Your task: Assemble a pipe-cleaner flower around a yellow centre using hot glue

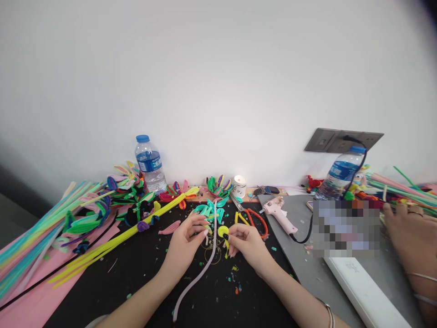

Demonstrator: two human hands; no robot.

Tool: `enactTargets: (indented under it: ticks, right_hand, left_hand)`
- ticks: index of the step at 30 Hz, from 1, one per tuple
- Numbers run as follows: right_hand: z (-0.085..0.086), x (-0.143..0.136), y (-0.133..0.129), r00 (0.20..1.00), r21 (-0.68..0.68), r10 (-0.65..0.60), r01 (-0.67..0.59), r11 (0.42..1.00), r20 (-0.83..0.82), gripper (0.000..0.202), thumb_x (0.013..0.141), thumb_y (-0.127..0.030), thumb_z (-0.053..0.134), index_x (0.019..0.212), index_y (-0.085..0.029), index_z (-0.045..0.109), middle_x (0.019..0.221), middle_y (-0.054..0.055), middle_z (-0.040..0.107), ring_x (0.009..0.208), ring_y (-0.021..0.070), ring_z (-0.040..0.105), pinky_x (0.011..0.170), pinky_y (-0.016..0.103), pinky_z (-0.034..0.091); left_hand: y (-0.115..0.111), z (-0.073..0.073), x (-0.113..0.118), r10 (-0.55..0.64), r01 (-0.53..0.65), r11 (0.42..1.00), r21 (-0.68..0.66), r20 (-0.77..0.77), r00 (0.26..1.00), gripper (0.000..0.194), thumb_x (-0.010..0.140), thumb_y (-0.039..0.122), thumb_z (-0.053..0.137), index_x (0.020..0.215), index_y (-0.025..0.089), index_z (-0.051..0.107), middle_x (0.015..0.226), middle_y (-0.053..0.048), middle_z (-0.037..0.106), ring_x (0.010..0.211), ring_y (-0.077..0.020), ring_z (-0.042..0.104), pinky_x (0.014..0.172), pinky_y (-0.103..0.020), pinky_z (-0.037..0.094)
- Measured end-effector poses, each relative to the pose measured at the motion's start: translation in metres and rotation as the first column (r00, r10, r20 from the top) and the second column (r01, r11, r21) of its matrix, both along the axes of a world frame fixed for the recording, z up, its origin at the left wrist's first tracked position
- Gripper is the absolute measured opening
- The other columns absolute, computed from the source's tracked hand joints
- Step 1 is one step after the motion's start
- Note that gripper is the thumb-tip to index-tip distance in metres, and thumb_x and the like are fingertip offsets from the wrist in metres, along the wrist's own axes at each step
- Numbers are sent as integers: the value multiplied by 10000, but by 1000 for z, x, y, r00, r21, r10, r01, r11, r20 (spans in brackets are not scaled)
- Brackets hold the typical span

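Between thumb and fingers, my right hand (246, 246) pinches a small yellow piece (223, 231) with a rounded top and a dark spot. My left hand (187, 239) is held just to the left, fingertips curled together around something small and pale that is hard to make out. A long pale lilac pipe cleaner (201, 273) runs between both hands down the black mat (136, 291). Behind the hands lie turquoise looped pieces (209, 210) and a multicoloured looped flower (219, 186). Scissors (255, 221) with orange handles rest beyond my right hand.
Pipe cleaner bundles (44, 228) and a water bottle (150, 166) stand left. A lit candle (239, 184) is at the back. To the right are a pink glue gun (280, 218), its black cord, a white box (365, 291), another bottle (341, 173) and another person's hand (409, 241).
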State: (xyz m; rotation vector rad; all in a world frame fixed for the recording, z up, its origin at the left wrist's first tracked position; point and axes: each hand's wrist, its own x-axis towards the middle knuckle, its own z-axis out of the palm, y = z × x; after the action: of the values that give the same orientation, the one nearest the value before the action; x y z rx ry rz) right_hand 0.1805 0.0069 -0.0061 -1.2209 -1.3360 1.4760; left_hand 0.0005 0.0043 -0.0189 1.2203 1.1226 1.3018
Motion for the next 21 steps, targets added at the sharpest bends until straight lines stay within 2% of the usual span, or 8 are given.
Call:
enactTargets:
  ticks: [21]
  right_hand:
    - [1,0,0,1000,-7,10,-10,1000,-25,176,687,-330,642,667,-167,578,465,-44,566,410,113,556,454,217,456]
  left_hand:
    - [-1,6,1,23,-23,1000,1,-36,999,289,676,186,654,954,188,577,865,-26,619,765,-155,591,726,-308,513]
